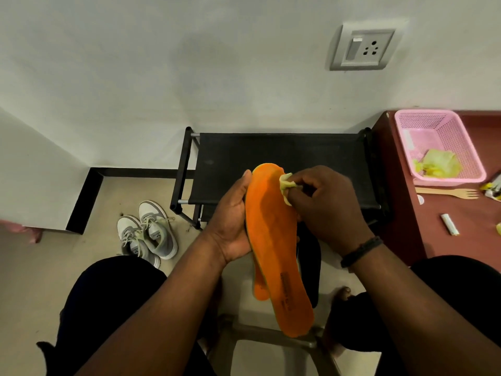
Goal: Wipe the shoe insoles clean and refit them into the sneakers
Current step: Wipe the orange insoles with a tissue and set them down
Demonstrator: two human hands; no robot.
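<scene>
Basket: pink perforated plastic basket (444,131) on maroon table (406,218), holding crumpled yellow-green wrapper (440,164).
Insoles: two orange, foam-like insoles (273,240), stacked, held before the person.
Left hand (230,221): cradles insoles' edge.
Right hand (328,202): pinches pale yellow cloth (286,185) against the toe end.
Sneakers (147,232): grey, on floor.

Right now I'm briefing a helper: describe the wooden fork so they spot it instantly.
Find the dark red table at right. Just in front of its pink basket lies the wooden fork, tines pointing right. It is the only pale, flat wooden thing there.
</scene>
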